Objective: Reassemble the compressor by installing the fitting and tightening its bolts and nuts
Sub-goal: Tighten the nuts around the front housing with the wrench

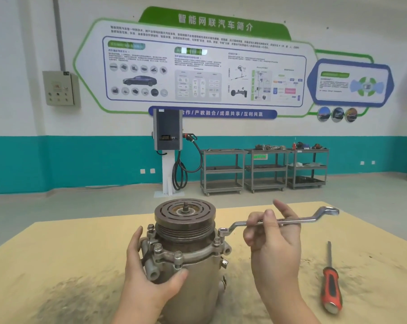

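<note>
Grey upright cylindrical metal compressor (186, 258) mid yellow bench (57, 265). Left hand (148, 274) grips its body left. Right hand (271, 239) pinches silver offset ring spanner (277, 220), ring seated on right flange bolt (222, 231). Keep ring square; brace housing.

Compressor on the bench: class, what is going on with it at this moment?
A person is working on the compressor, which stands upright on the tan table. The left hand grips its body to steady it. The right hand holds a ring wrench, whose lower ring end sits over a bolt on the flange beside the pulley. A red-handled screwdriver lies unused on the table to the right.
</note>
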The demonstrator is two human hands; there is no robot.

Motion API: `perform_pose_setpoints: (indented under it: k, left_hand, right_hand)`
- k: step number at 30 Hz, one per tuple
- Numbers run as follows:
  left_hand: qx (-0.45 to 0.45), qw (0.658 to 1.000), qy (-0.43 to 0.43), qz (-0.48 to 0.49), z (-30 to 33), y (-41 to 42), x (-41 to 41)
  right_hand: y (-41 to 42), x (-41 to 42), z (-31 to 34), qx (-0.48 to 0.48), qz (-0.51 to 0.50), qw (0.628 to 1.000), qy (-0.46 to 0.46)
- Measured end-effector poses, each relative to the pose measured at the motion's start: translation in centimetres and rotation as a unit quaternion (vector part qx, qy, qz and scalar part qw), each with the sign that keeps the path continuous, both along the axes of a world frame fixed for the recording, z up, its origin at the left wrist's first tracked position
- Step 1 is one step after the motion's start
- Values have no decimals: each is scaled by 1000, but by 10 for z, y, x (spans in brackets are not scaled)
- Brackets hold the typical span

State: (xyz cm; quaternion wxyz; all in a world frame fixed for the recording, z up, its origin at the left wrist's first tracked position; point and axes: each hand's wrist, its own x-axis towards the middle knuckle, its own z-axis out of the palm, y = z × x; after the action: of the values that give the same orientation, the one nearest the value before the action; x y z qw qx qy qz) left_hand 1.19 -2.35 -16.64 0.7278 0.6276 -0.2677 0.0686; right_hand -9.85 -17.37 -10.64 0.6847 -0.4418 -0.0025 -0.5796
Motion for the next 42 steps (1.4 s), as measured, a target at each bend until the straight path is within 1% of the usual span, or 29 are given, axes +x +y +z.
perform_pose_setpoints:
  k: [2, 5, 9, 11, 13, 15, 16, 17, 18, 19, 21, 22, 24, 26, 27, 29, 30, 33, 35, 38, 42]
  left_hand:
    - [0, 1000, 5, -7, -4, -1, 4]
    - [3, 1000, 7, -16, -2, 1, 0]
    - [30, 999, 8, -17, -1, 3, -1]
    - [46, 999, 3, -21, -5, 3, 2]
    - [45, 999, -5, -27, -6, 4, 4]
    - [40, 998, -10, -40, -6, 4, 4]
    - [39, 998, -10, -41, -6, 3, 5]
    - [36, 999, -11, -40, -6, 3, 5]
    - [31, 999, -8, -39, -7, 4, 6]
    - [26, 999, -7, -38, -7, 3, 6]
    - [22, 999, -6, -44, -7, 2, 5]
    - [18, 999, -7, -46, -7, 1, 5]
    - [4, 999, 2, -48, -6, -2, 6]
    - [-14, 999, 20, -49, -5, -4, 6]
    - [-14, 999, 20, -46, -4, -5, 6]
    - [3, 999, 15, -36, -4, -3, 5]
    - [11, 999, 16, -33, -3, -1, 4]
    - [26, 999, 10, -20, -2, 2, 0]
    - [36, 999, 5, -15, -2, 1, -2]
    - [37, 999, -4, -11, -1, 0, -1]
    - [40, 999, -12, -12, -4, 0, 3]
  right_hand:
    - [-3, 1, 0, 33, 58, 998, 4]
    - [-6, 3, -1, 60, 115, 991, 8]
    - [-12, 7, -4, 113, 191, 975, 23]
    - [-13, 7, -4, 127, 204, 970, 31]
    - [-12, 9, -5, 118, 188, 975, 31]
    - [-5, 9, -9, 54, 122, 991, 6]
    - [1, 9, -13, -5, 55, 998, -12]
    - [6, 10, -19, -83, -21, 996, -30]
    - [13, 10, -23, -168, -84, 981, -44]
    - [20, 11, -27, -247, -126, 960, -49]
    - [29, 15, -34, -366, -184, 911, -42]
    - [33, 16, -35, -405, -201, 891, -37]
    - [39, 17, -34, -456, -215, 863, -22]
    - [41, 15, -31, -479, -224, 849, -1]
    - [41, 12, -28, -478, -217, 851, 2]
    - [36, 4, -19, -448, -195, 873, -5]
    - [34, 0, -14, -411, -183, 893, -8]
    - [28, -7, -2, -226, -117, 967, 6]
    - [22, -5, 0, -116, -46, 992, 19]
    - [7, 0, 0, -8, 51, 998, 26]
    - [-4, 4, -2, 79, 130, 988, 22]
